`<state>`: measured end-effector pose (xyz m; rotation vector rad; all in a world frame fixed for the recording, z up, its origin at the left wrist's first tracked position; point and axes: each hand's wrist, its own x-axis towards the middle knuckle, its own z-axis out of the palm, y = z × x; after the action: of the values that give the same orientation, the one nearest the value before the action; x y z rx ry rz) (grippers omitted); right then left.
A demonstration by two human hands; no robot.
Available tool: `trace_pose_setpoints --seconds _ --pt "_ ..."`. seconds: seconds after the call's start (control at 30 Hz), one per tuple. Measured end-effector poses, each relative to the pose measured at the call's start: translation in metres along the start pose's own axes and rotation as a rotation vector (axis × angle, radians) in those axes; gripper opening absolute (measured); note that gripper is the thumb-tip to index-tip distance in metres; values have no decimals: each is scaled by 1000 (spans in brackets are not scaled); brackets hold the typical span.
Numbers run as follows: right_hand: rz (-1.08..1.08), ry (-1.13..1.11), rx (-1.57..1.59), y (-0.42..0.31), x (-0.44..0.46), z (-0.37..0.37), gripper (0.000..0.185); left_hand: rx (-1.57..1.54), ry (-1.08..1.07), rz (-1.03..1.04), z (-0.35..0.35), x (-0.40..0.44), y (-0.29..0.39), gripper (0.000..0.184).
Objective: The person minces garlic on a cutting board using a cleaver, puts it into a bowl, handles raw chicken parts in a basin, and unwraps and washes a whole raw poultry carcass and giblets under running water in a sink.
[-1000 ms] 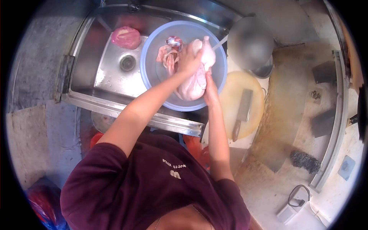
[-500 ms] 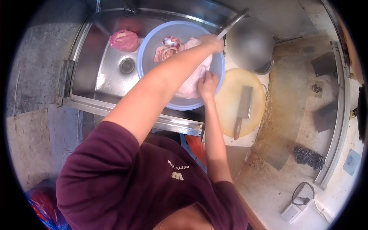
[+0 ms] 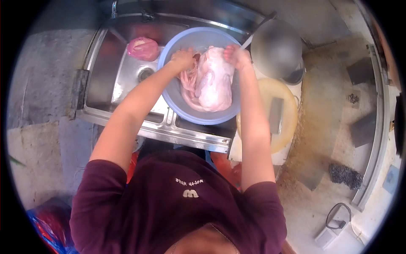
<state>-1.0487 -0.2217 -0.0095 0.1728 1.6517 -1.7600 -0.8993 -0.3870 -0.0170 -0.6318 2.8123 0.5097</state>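
A large pale plucked bird carcass point(image 3: 215, 84) lies in the blue plastic bowl point(image 3: 169, 95). Loose reddish and pinkish pieces point(image 3: 188, 80) rest to its left inside the same bowl. My left hand point(image 3: 182, 59) is over the bowl's left side, fingers bent around some of these pieces, its fingertips partly hidden. At the upper right of the bowl, my right hand point(image 3: 237, 57) has its fingers reaching over the carcass's upper right edge, with nothing visible in its grasp.
In the metal sink point(image 3: 122, 80) sits a pink-wrapped bundle point(image 3: 143, 48) near the drain point(image 3: 146, 75). Right of the bowl are a round board point(image 3: 285, 139) with a cleaver point(image 3: 276, 116) and a large round metal pan point(image 3: 277, 51). The sink's front edge point(image 3: 190, 137) runs below the bowl.
My left hand has drawn back from the bowl's right side to the pieces on the left. My right hand has moved up along the carcass, which now stands more upright in view.
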Motion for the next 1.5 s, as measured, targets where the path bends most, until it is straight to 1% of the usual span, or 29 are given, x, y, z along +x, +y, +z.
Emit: trace_pose_setpoints --seconds 0.1,0.13,0.2,0.23,0.3,0.33,0.4,0.43,0.47,0.57,0.6,0.67,0.73,0.8,0.9,1.0,1.07,1.1,1.13,1.2,1.23,1.3,1.37,1.4,1.5 --pt "15 -34 10 -12 -2 7 35 -26 -175 0 -4 12 -8 34" --pt "13 -49 56 -15 -3 9 44 -15 -56 56 -3 11 -6 33" --pt "-22 -90 -2 -22 -6 7 46 9 171 178 3 10 0 31" --pt "-34 -104 -31 -20 -9 1 47 -19 213 213 5 11 8 31" --pt "-310 8 -455 -6 -22 3 49 -78 305 280 -1 20 32 30" --pt "-449 62 -669 -3 -25 5 51 -59 264 320 -3 26 46 27" --pt "-612 119 -875 19 -15 -14 53 -17 186 399 -9 38 82 25" --pt "-693 146 -979 26 -11 -23 55 -61 62 367 -22 34 103 24" --pt "-775 184 -973 21 -27 -30 52 -106 -62 334 -30 31 122 22" --pt "-617 334 -916 1 -60 -49 48 -417 78 327 10 69 153 20" --pt "-721 348 -841 6 -60 -59 38 -655 39 243 18 83 163 20" --pt "-651 322 -794 15 -61 -79 30 -1127 -49 51 26 98 180 20" --pt "-573 301 -778 21 -60 -97 24 -1106 -5 6 28 108 189 19" --pt "-498 282 -783 23 -54 -107 20 -1108 55 -16 11 95 189 18" --pt "-556 297 -918 13 -38 -98 21 -826 104 385 22 89 167 21" --pt "-586 362 -1033 0 -2 -78 25 -340 81 578 3 61 146 25" --pt "-539 453 -1046 -12 20 -67 30 -181 6 458 -6 42 127 34" --pt "-519 498 -1051 -18 27 -61 32 -133 41 394 -11 28 115 36" --pt "-377 535 -1123 -31 23 -49 37 -85 77 330 -17 15 103 39" --pt "-295 549 -1198 -38 35 -41 36 -30 82 304 -27 0 75 40" --pt "-250 556 -1235 -40 42 -39 35 -28 129 328 -32 -5 62 40" --pt "-270 556 -1271 -38 64 -40 30 -23 225 373 -45 -12 34 39" --pt "-272 541 -1280 -35 72 -43 28 87 470 322 -58 -21 14 41" --pt "-257 608 -1278 -33 77 -41 27 143 590 293 -61 -25 5 43" --pt "-321 652 -1129 -26 89 -47 26 96 663 151 -62 -29 -17 47"
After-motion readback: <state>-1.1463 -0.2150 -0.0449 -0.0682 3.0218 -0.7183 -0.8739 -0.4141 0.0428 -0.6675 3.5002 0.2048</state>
